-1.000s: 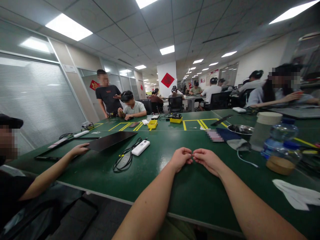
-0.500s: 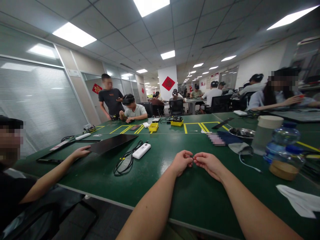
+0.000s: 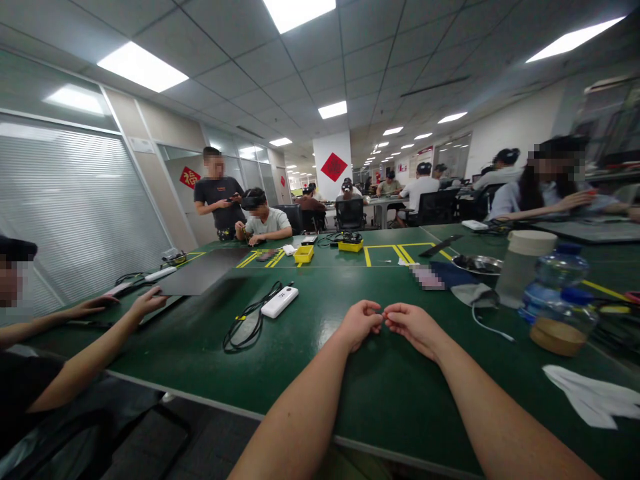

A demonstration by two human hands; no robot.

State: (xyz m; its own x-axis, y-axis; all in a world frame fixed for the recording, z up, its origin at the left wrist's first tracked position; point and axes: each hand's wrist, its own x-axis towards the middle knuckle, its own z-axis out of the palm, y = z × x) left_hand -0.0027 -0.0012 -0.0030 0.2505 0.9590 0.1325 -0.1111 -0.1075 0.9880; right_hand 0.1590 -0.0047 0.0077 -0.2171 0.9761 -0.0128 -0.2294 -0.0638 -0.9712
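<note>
Over the green table (image 3: 310, 373), my left hand (image 3: 361, 325) and my right hand (image 3: 411, 328) meet fingertip to fingertip. Both are closed in a pinch, thumbs against curled fingers. Whatever lies between the fingertips, if anything, is too small to make out. To the left of my hands is a white power bank (image 3: 280, 302), with a coiled black cable (image 3: 245, 327) beside it. On the right, a grey cloth (image 3: 475, 295) with a pale cable (image 3: 493, 327) lies beyond my right hand.
A co-worker's hand (image 3: 149, 301) at left holds a dark flat panel (image 3: 200, 273). Bottles (image 3: 563, 327), a tumbler (image 3: 525, 267), a metal bowl (image 3: 477, 265) and white tissue (image 3: 593, 397) stand or lie at right. Small yellow bins (image 3: 303, 255) sit farther back.
The co-worker's panel has moved left and lies flatter, and that person's other hand has come into view. My hands keep nearly the same pinched pose; the view has shifted slightly.
</note>
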